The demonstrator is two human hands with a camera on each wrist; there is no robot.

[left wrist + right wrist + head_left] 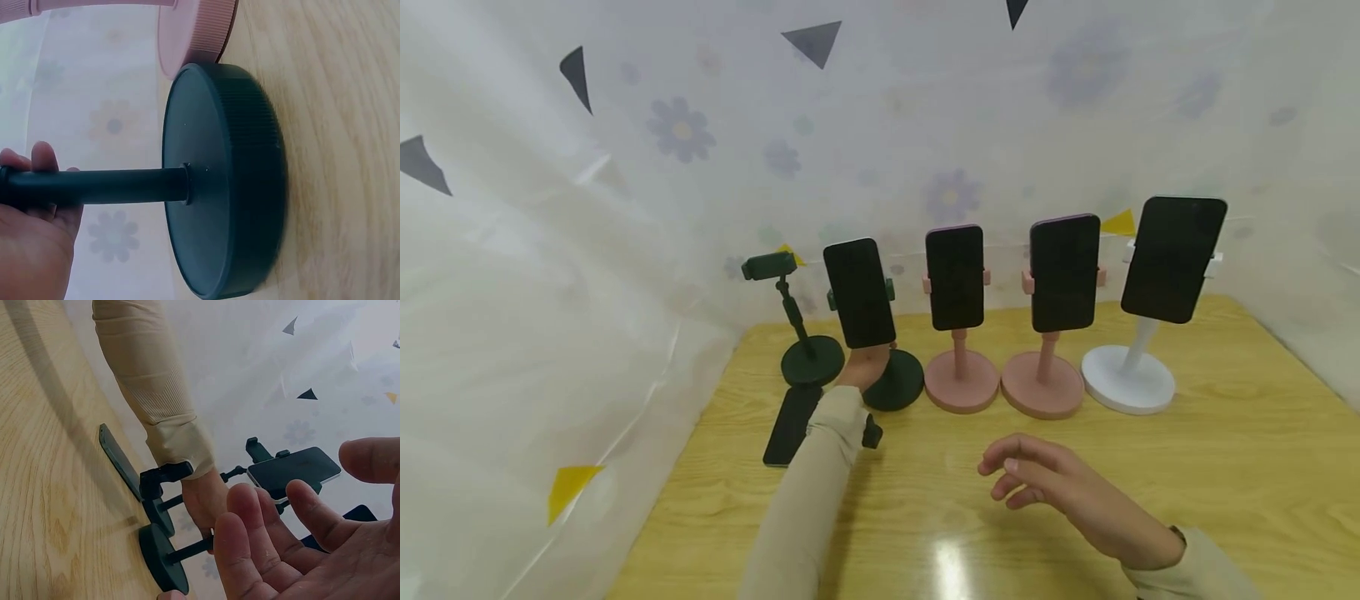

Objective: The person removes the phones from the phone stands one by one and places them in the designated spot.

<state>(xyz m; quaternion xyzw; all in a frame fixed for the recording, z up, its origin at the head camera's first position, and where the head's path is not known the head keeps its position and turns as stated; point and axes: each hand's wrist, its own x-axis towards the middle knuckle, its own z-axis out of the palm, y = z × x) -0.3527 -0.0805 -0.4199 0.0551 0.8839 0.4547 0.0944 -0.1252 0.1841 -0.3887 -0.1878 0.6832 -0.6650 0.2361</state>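
We see a pale wood-grain desk (1225,467) with a flowered translucent curtain (550,292) round its far and left edges. Along the far edge stands a row of round-based phone stands: an empty dark green stand (811,358) nearest the far left corner, then the dark green stand with a black phone clamped in it (891,379), two pink stands with phones (961,379) (1043,383), and a white stand with a phone (1129,379). A loose black phone (792,423) lies flat by the left edge, long axis pointing towards the far edge. Left hand (865,367) is curled round the second green stand's post (112,186), just above its base, which sits flat on the desk; post upright. Right hand (1052,483) hovers open, fingers relaxed, holding nothing, well apart to the right and nearer us. Left is clearly the closer hand.
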